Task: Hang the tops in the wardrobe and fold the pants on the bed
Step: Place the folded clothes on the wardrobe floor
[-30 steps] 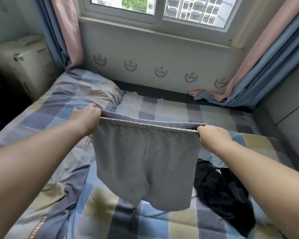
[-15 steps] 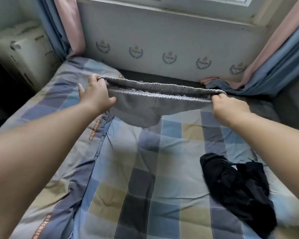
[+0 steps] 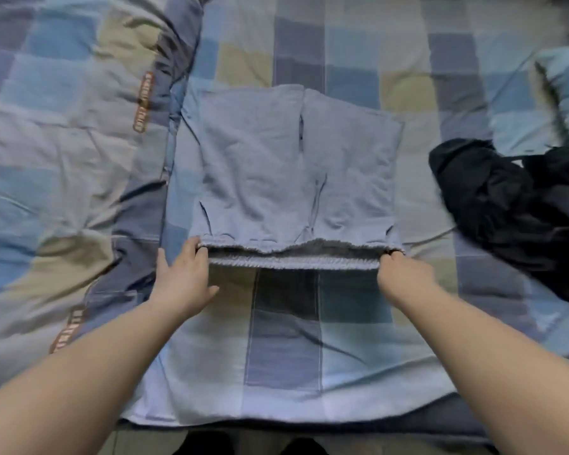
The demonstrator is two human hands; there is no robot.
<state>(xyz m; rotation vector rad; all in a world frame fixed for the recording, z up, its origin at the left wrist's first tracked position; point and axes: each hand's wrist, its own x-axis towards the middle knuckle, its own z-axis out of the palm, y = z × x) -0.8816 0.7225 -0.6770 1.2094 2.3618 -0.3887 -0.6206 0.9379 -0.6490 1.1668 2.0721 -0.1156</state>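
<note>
Grey shorts [image 3: 289, 165], flat on checked bed [image 3: 286, 339]; left hand [image 3: 183, 277] and right hand [image 3: 403, 274] pinch waistband ends. Black garment [image 3: 519, 211] crumpled near the right.

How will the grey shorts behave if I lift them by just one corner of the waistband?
The grey shorts would probably droop and twist: they are soft knit cloth lying creased on the bed. The gathered waistband looks elastic, so it may bunch once the left hand or right hand lets go. They seem light.
</note>
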